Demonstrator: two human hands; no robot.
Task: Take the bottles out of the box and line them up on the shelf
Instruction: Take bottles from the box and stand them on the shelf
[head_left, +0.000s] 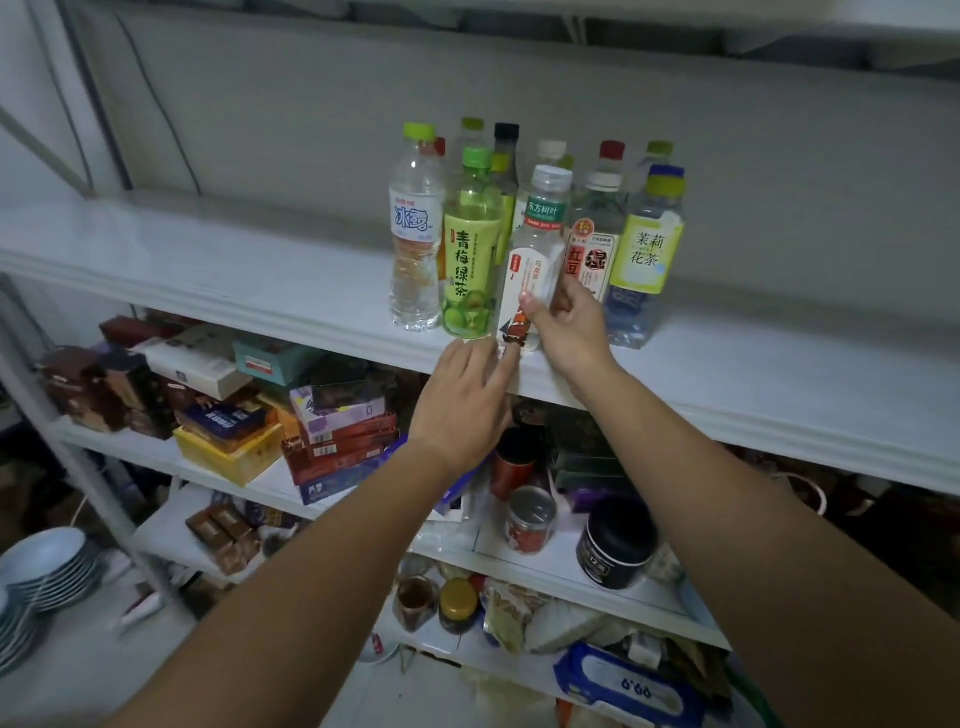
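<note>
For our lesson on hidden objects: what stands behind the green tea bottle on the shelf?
Behind the green tea bottle rise a pale-green cap and a black-capped bottle of a back row. Their bodies and labels are mostly covered.

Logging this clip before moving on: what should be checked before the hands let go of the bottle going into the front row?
1. Right hand grips the clear bottle: ok.
2. Clear bottle upright: not ok, its top leans right.
3. Its base fully on the shelf: cannot tell, the left hand hides part of it at the front edge.
4. Slot between the green tea bottle and the red-label bottle: ok, the bottle sits there.
5. Box of remaining bottles: cannot tell, not in view.
</note>
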